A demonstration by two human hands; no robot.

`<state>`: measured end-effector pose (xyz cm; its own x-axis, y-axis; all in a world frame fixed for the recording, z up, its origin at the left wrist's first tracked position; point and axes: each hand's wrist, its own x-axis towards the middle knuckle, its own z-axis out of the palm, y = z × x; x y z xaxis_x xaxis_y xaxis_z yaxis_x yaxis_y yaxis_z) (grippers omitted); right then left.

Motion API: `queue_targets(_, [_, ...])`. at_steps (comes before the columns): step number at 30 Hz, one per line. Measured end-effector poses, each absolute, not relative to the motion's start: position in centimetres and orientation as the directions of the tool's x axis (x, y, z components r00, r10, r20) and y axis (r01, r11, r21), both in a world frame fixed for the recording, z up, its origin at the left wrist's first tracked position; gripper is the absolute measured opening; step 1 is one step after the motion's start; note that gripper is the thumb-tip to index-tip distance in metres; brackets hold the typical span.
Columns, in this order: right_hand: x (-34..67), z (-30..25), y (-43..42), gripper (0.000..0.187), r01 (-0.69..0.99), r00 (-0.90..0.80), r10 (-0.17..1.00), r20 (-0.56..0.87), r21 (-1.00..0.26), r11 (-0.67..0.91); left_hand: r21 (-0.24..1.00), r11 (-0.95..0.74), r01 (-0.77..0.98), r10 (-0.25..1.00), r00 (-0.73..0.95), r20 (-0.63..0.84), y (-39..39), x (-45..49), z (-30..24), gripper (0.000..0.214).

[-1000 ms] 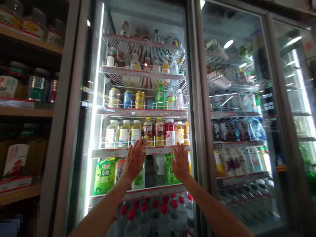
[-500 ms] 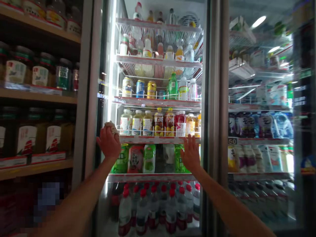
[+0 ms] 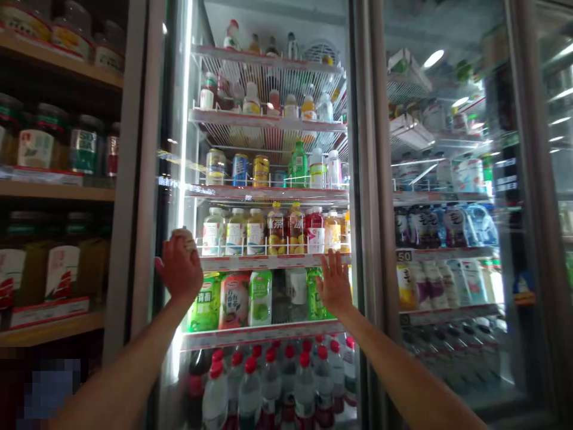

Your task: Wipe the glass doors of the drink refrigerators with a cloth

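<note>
A lit drinks fridge with a glass door [image 3: 358,179] fills the middle of the view. Toward the door's left side, my left hand [image 3: 179,272] is closed on a crumpled, pale cloth [image 3: 184,237], which appears pressed to the glass. Across from it, near the right edge, my right hand [image 3: 335,286] lies flat with fingers stretched, seemingly on the glass, holding nothing. Behind the glass, between my hands, stand fruit drink bottles [image 3: 255,230] and, lower down, large green and red drink bottles [image 3: 233,301].
Wooden shelves [image 3: 58,190] with jars and bottles stand at the left. On the right is another glass-fronted fridge [image 3: 441,254] with stocked shelves and light reflections. Red-capped bottles [image 3: 304,382] fill the fridge bottom.
The camera view has turned slightly right, so the fridge and shelves sit further left and a little lower. Both hands keep nearly the same places against the door.
</note>
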<state>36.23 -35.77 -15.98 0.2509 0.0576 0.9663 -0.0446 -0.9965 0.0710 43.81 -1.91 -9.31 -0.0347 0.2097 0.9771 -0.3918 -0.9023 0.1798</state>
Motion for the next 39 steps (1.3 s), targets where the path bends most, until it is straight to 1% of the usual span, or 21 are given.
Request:
queue_targets(1, [36.3, -16.0, -35.7, 0.059, -0.040, 0.250, 0.052, 0.967, 0.064, -0.997, 0.210, -0.896, -0.390, 0.245, -0.041, 0.969, -1.7, 43.9, -9.1, 0.047])
queue_targets(2, [36.3, -16.0, -35.6, 0.060, -0.036, 0.249, 0.049, 0.967, 0.060, -0.998, 0.196, -0.897, -0.397, 0.233, -0.047, 0.971, -2.1, 43.8, -9.0, 0.047])
queue_targets(3, [36.3, -16.0, -35.5, 0.061, -0.033, 0.249, 0.049, 0.967, 0.059, -0.998, 0.144, -0.901, -0.410, 0.180, -0.053, 0.982, -3.2, 43.8, -9.0, 0.047])
queue_targets(8, [36.3, -16.1, -35.9, 0.061, -0.037, 0.253, 0.071, 0.965, 0.083, -0.996, -0.236, -0.845, -0.480, -0.226, -0.079, 0.971, -12.2, 42.9, -9.8, 0.039])
queue_targets(10, [36.2, -16.0, -36.2, 0.060, -0.043, 0.258, 0.089, 0.962, 0.104, -0.994, -0.332, -0.804, -0.494, -0.334, -0.088, 0.939, -13.5, 42.7, -10.2, 0.038])
queue_targets(11, [36.1, -16.0, -36.4, 0.059, -0.044, 0.261, 0.100, 0.960, 0.116, -0.992, -0.345, -0.798, -0.494, -0.350, -0.087, 0.933, -13.1, 42.8, -10.4, 0.038])
queue_targets(13, [36.0, -15.9, -36.5, 0.056, -0.045, 0.268, 0.114, 0.957, 0.131, -0.990, -0.302, -0.822, -0.483, -0.304, -0.078, 0.950, -10.5, 43.2, -10.5, 0.041])
queue_targets(15, [35.9, -15.9, -36.4, 0.054, -0.046, 0.272, 0.111, 0.956, 0.128, -0.991, -0.169, -0.872, -0.459, -0.151, -0.076, 0.986, -6.9, 43.7, -10.3, 0.044])
queue_targets(17, [35.9, -16.0, -36.2, 0.055, -0.045, 0.273, 0.098, 0.957, 0.114, -0.992, 0.024, -0.902, -0.432, 0.063, -0.077, 0.995, -4.3, 44.0, -10.1, 0.048])
queue_targets(19, [36.0, -16.0, -36.0, 0.057, -0.042, 0.269, 0.083, 0.960, 0.098, -0.994, 0.103, -0.901, -0.421, 0.150, -0.080, 0.985, -4.1, 44.0, -10.3, 0.050])
queue_targets(21, [36.1, -16.1, -36.0, 0.060, -0.037, 0.266, 0.080, 0.961, 0.093, -0.995, 0.005, -0.901, -0.434, 0.043, -0.080, 0.996, -6.4, 43.5, -10.9, 0.049])
queue_targets(23, [36.2, -16.1, -36.1, 0.061, -0.033, 0.261, 0.092, 0.961, 0.104, -0.994, -0.177, -0.872, -0.456, -0.157, -0.083, 0.984, -9.8, 43.0, -11.8, 0.044])
queue_targets(25, [36.1, -16.1, -36.4, 0.061, -0.033, 0.258, 0.110, 0.960, 0.123, -0.992, -0.318, -0.827, -0.464, -0.312, -0.092, 0.946, -12.3, 42.7, -12.7, 0.041])
queue_targets(27, [36.1, -16.0, -36.6, 0.059, -0.037, 0.263, 0.122, 0.957, 0.137, -0.990, -0.379, -0.807, -0.453, -0.383, -0.087, 0.920, -12.5, 42.7, -13.1, 0.041])
queue_targets(28, [36.0, -16.0, -36.6, 0.057, -0.039, 0.267, 0.124, 0.956, 0.140, -0.989, -0.380, -0.812, -0.443, -0.385, -0.082, 0.919, -11.6, 42.9, -13.2, 0.042])
queue_targets(30, [36.0, -16.0, -36.5, 0.056, -0.038, 0.276, 0.120, 0.954, 0.136, -0.990, -0.289, -0.859, -0.423, -0.289, -0.067, 0.955, -8.5, 43.3, -12.8, 0.044])
queue_targets(33, [35.9, -16.0, -36.1, 0.057, -0.028, 0.272, 0.090, 0.958, 0.101, -0.994, 0.049, -0.922, -0.384, 0.067, -0.034, 0.997, -4.2, 43.6, -11.7, 0.049])
queue_targets(34, [35.9, -16.0, -36.0, 0.058, -0.023, 0.271, 0.081, 0.959, 0.090, -0.996, 0.110, -0.919, -0.380, 0.131, -0.028, 0.991, -3.8, 43.6, -11.5, 0.050])
queue_targets(35, [35.9, -16.0, -35.8, 0.059, -0.017, 0.272, 0.074, 0.960, 0.082, -0.996, 0.121, -0.916, -0.382, 0.142, -0.026, 0.990, -4.0, 43.4, -11.3, 0.050])
queue_targets(36, [35.9, -16.0, -35.8, 0.059, -0.014, 0.273, 0.070, 0.959, 0.076, -0.997, 0.079, -0.917, -0.391, 0.097, -0.026, 0.995, -4.8, 43.3, -11.2, 0.050])
queue_targets(39, [35.8, -15.9, -35.9, 0.058, -0.013, 0.282, 0.073, 0.956, 0.080, -0.997, -0.152, -0.887, -0.437, -0.154, -0.029, 0.988, -9.4, 42.7, -11.6, 0.045])
